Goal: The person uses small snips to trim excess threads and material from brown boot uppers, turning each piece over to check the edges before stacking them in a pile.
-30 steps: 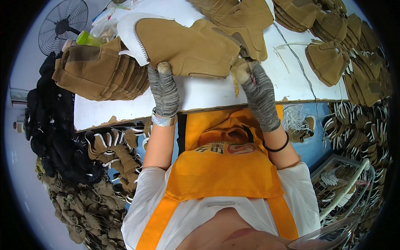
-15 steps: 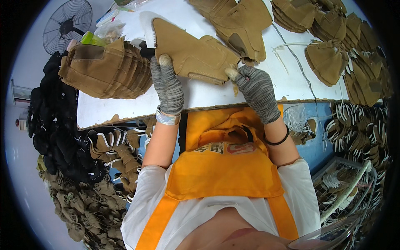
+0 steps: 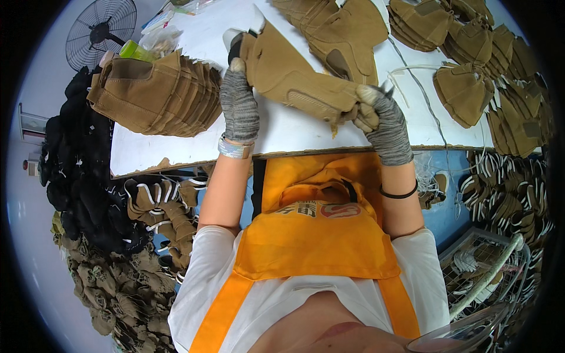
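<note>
Between my hands a brown suede boot upper (image 3: 300,79) is held tilted above the white table, its white-edged end up to the left. My left hand (image 3: 239,103), in a grey knitted glove with bare-looking fingertips, grips it near that end beside a black part. In the same kind of glove, my right hand (image 3: 382,117) pinches the lower right end, with its fingers curled round the edge. A small frayed bit hangs below there. To the left of my left hand stands a stack of brown uppers (image 3: 156,94). Just beyond the held piece lie more brown uppers (image 3: 347,35).
More stacked uppers (image 3: 465,97) cover the table's right side, near a grey cord (image 3: 421,85). A fan (image 3: 101,34) stands at the far left. Piles of black pieces (image 3: 79,176) and brown pieces (image 3: 118,288) lie left; a wire basket (image 3: 485,270) stands lower right.
The boot upper has turned and bent, its white-edged end swinging up and rightward. My right hand has shifted right, its fingers now curled more round the end. My left hand moved slightly up.
</note>
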Available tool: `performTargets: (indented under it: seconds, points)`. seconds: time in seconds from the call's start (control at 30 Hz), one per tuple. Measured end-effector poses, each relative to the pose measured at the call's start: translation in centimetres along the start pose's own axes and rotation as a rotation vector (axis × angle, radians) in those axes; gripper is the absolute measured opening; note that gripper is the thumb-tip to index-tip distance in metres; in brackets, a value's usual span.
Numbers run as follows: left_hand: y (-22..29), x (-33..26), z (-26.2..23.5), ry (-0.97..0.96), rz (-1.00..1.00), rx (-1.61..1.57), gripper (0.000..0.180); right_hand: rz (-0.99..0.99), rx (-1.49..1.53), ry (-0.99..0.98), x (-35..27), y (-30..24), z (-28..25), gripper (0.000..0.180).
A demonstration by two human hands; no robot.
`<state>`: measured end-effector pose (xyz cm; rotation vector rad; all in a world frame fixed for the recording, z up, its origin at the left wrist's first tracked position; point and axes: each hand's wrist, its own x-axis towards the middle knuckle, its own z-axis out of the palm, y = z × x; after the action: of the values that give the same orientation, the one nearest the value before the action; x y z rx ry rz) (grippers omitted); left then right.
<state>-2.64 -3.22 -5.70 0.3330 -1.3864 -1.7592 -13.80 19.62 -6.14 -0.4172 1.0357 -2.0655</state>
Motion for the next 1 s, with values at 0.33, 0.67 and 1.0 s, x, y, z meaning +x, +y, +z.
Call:
performTargets:
  seconds: [0.33,0.67,1.0]
  points:
    - [-2.7,3.4,-0.4,0.277,0.267,0.248,0.046,-0.229,0.476,-0.040,-1.5,-4.2,-1.8,0.032]
    - [0.5,-3.4,2.1,0.317,0.599,0.677,0.075,-0.202,0.434,-0.016,-2.6,-5.6,-2.1,0.029]
    - [6.0,-4.0,6.7,-0.909,-0.020,0.304,0.056,-0.364,-0.309,0.485,-3.8,-9.7,0.1,0.029]
